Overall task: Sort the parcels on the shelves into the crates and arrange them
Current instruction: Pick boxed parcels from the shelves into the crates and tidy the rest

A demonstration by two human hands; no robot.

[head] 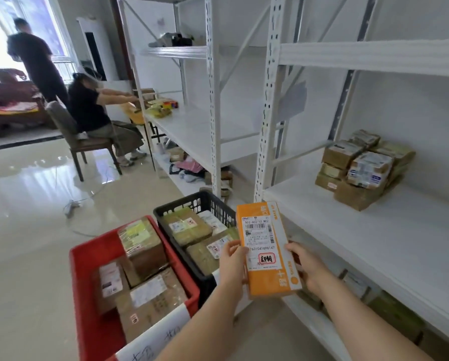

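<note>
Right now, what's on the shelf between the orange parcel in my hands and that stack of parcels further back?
Nothing: in the head view the white shelf is bare between the orange parcel and the stack of brown parcels.

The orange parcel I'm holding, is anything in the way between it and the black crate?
Nothing visible. The orange parcel, held by both hands, hangs at the black crate's right edge. The crate is open-topped, though brown parcels already cover much of its floor.
</note>
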